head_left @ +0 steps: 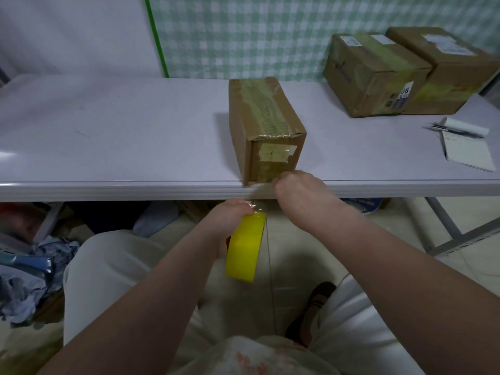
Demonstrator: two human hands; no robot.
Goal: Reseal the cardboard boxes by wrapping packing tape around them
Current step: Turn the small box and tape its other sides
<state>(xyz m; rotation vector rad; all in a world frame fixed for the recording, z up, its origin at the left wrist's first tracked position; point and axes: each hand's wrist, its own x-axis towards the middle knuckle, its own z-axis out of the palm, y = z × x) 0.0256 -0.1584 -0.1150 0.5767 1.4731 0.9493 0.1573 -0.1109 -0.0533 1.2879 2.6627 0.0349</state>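
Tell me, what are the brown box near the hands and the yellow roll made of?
The brown box looks like corrugated cardboard: matte brown, with creased, dented edges and shiny tape strips stuck over it. The yellow roll seems to be plastic packing tape: smooth, faintly glossy, and the pulled-out piece near the box looks see-through and crinkly.

A yellow tape roll is being gripped by the left hand just below the white table's front edge. A strip of tape, running up to the small cardboard box's lower front face, is being pinched there by the right hand. Two larger taped boxes, a notepad and a pen are being kept on the right.
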